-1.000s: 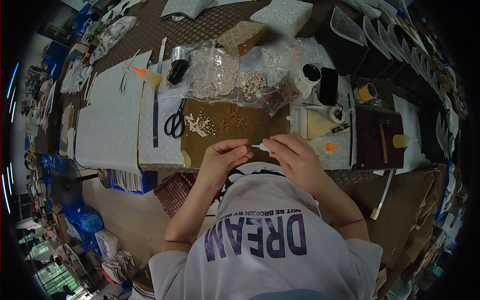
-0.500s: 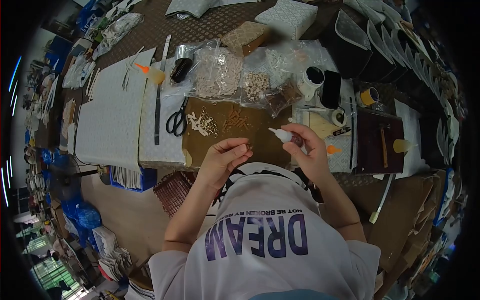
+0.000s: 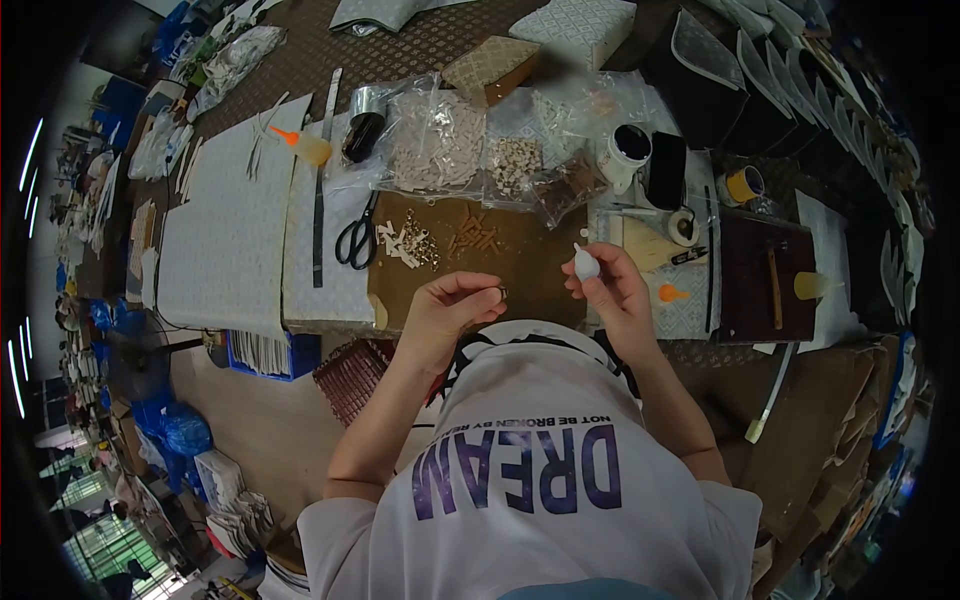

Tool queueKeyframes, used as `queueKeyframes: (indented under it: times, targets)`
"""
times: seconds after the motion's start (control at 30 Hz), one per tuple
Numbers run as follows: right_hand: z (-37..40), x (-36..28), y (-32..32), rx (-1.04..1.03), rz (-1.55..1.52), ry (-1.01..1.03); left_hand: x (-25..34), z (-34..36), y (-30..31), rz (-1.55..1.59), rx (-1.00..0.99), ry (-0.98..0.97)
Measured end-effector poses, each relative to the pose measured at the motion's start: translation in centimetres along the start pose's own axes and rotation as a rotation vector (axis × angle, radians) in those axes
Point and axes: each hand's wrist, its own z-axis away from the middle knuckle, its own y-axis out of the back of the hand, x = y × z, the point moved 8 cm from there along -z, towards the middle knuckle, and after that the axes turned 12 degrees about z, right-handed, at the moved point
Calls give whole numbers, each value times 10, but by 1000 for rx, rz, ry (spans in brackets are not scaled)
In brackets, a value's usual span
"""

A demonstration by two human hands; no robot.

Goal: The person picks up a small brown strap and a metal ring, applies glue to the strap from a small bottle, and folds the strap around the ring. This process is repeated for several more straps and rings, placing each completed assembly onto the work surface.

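Note:
My left hand point(image 3: 452, 308) hovers at the near edge of the brown work mat point(image 3: 540, 225), thumb and forefinger pinched on a tiny brownish piece point(image 3: 503, 293). Most of that piece is hidden by the fingertips. In my right hand point(image 3: 622, 292) is a small glue bottle point(image 3: 587, 265) with a white nozzle, which points away from me; the fingers cover its body. Beyond my hands lie a heap of brown strips point(image 3: 474, 238), some whitish strips point(image 3: 402, 250) and small gold-coloured metal pieces point(image 3: 428, 246).
Black scissors point(image 3: 356, 243) and a steel ruler point(image 3: 319, 220) lie left of the mat. Plastic bags of small parts point(image 3: 437, 150) line its far side. Right are a white mug point(image 3: 625, 158), a phone point(image 3: 666, 170), an orange cap point(image 3: 672, 292) and a hammer point(image 3: 774, 290).
The glue bottle has turned in my right hand: its nozzle, which pointed left towards my left hand, now points away from me. My left hand keeps its pinch almost in place.

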Motion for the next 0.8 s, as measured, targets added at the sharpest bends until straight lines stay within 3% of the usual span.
queueKeyframes:
  times: [0.3,0.43,0.53,0.8]
  targets:
    - [-12,19,6,112,-7,22,-5,-4,13,-18,33,-34]
    - [-38,81,9,100,138,44,-12,-4,34,30,101,-69]
    - [-63,148,-1,101,234,-135,-15,0,59,82,175,-118]
    - [-100,213,-33,202,1021,180,-1,26,109,158,317,-260]
